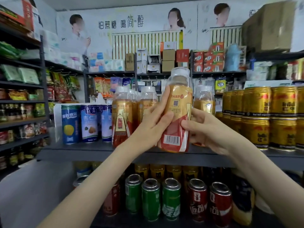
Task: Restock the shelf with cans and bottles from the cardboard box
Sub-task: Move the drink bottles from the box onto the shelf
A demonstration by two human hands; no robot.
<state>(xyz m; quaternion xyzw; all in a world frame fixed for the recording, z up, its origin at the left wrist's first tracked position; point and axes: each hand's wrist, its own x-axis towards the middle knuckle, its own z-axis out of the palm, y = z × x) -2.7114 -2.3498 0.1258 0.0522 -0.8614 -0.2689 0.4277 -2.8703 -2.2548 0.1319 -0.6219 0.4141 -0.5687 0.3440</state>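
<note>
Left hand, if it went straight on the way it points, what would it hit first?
Likely the standing bottle just behind it on the shelf. The left hand grips the held bottle and points up and forward at that row; the gap between them is unclear from this view.

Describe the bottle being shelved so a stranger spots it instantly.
On the grey shelf, between blue cans and gold cans, stand orange bottles with white caps. The held bottle is in front, gripped by left hand and right hand, raised, barcode facing us.
</note>
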